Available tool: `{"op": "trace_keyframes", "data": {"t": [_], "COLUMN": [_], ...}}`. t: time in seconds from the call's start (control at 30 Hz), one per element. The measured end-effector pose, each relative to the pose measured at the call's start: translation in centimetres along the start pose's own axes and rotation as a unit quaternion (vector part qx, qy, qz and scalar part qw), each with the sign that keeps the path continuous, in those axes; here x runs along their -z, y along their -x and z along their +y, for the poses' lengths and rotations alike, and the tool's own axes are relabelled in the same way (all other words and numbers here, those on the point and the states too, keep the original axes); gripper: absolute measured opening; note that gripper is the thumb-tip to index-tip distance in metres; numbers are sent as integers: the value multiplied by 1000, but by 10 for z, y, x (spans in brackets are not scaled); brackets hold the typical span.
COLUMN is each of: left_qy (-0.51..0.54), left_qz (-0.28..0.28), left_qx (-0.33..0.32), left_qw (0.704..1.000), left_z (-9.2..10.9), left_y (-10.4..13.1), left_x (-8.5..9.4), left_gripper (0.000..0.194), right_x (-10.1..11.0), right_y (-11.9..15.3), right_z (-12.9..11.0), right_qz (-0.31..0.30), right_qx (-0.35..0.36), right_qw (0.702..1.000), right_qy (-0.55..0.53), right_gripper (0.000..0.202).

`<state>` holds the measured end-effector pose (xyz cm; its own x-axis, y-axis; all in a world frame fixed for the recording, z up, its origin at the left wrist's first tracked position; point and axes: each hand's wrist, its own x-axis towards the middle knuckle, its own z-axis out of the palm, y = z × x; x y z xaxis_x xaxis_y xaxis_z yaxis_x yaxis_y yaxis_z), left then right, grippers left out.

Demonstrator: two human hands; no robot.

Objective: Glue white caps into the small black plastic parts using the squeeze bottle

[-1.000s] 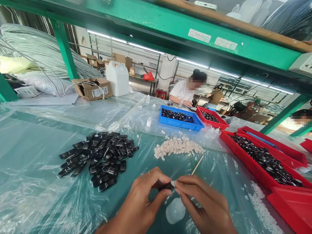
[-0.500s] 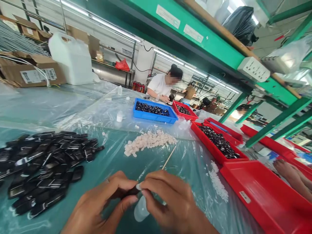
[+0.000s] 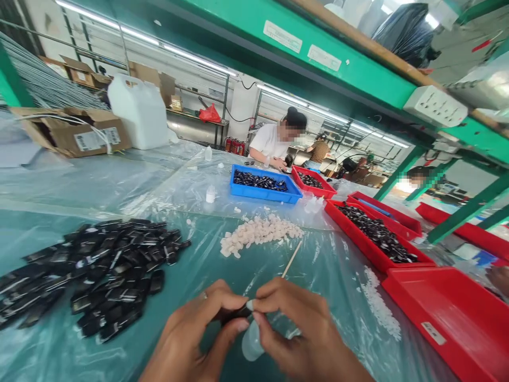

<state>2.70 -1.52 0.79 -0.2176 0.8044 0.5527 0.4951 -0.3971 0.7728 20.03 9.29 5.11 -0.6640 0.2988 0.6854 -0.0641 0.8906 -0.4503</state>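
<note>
Here, the single head view looks down over a table (image 3: 119, 185) covered in clear plastic sheeting. At the bottom centre, the person's left hand (image 3: 194, 334) and right hand (image 3: 298, 334) meet fingertip to fingertip. Between them sits a small black plastic piece (image 3: 235, 314), mostly hidden; the left fingers are pinched on its near end, and the right fingers are closed on its other end with a tiny white bit (image 3: 250, 305) at the tips. Just under the hands lies a small translucent bottle (image 3: 251, 344) on its side.

The black piece looks light, stiff and glossy, so probably slippery; a pinch across its narrow edges seems the surest hold. The white bit looks tiny and easy to drop.

To the left is a heap of similar black pieces (image 3: 103, 270). Ahead lies a pile of small white bits (image 3: 258, 233), with a thin wooden stick (image 3: 291, 259) between that pile and the hands. To the right are a red tray of black pieces (image 3: 377, 249) and a nearer red tray (image 3: 449, 318). Farther off stand a blue tray (image 3: 262, 188), a white jug (image 3: 139, 114) and a cardboard box (image 3: 75, 135). A person in a white shirt (image 3: 274, 143) works at the far end.
</note>
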Motion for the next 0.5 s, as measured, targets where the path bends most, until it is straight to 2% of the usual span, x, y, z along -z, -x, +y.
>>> {"op": "trace_keyframes", "data": {"t": [0.1, 0.23, 0.5], "left_qy": [31, 63, 30], "left_qz": [20, 38, 29], "left_qx": [25, 36, 9], "left_qw": [999, 997, 999], "left_z": [10, 13, 10], "left_y": [-2, -3, 1], "left_x": [-2, -7, -7], "left_gripper": [17, 17, 18], "right_x": [3, -2, -6], "right_y": [4, 7, 14], "right_z": [-1, -2, -13], "right_qz": [-30, -8, -1], "right_qx": [-19, -4, -1], "right_qw": [999, 1000, 997], "right_qy": [21, 29, 78], "right_gripper": [26, 32, 35]}}
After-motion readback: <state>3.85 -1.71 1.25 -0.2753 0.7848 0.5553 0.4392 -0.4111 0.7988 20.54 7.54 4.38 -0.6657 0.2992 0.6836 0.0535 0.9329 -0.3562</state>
